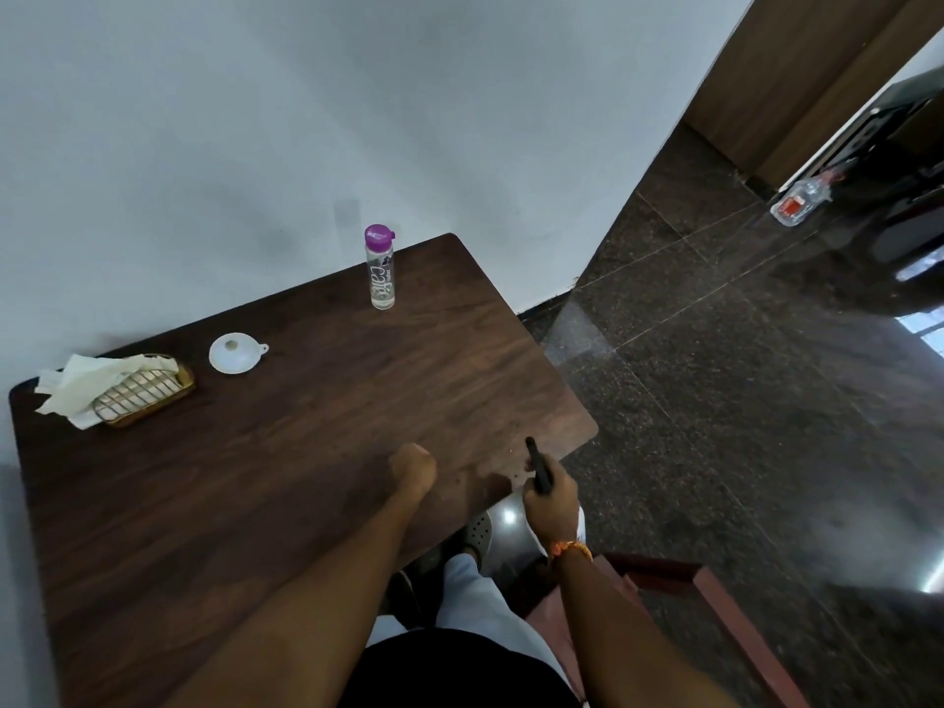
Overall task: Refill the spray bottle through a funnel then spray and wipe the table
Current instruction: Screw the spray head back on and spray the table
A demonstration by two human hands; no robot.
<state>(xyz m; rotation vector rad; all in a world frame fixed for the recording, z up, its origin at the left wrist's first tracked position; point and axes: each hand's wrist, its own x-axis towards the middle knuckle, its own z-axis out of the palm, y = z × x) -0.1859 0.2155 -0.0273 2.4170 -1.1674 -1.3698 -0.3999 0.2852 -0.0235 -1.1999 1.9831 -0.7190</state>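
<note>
1. Forearms of the person fill the lower frame, nearest the lens, both reaching out to the near right corner of the table [286,452].
2. Table: dark wood, largest item in view; every place below is given relative to it. Small pale specks lie on its near right corner.
3. Tissue holder [145,390]: wire basket at the table's far left edge, crumpled white paper spilling over its left side.
4. Water bottle [382,268]: clear, purple cap on, upright at the table's far edge by the wall. Looks nearly empty; fill level hard to read.
5. Funnel [232,353]: white, lying mouth-up on the table, between tissue holder and water bottle, apart from both.
6. Spray bottle: I cannot pick one out anywhere on the table.
7. Left hand [413,467]: curled into a loose fist over the table near its right corner, nothing visibly in it. Contact with the wood cannot be told.
8. Right hand [550,495]: at the table's near right edge, fingers wrapped round a slim dark object [538,465], its tip pointing up and away. What the object is cannot be told.
9. Judgement: refill not yet begun. To do it well, free the right hand, seat the funnel spout squarely in the open neck, steady that neck with one hand, pour slowly.
</note>
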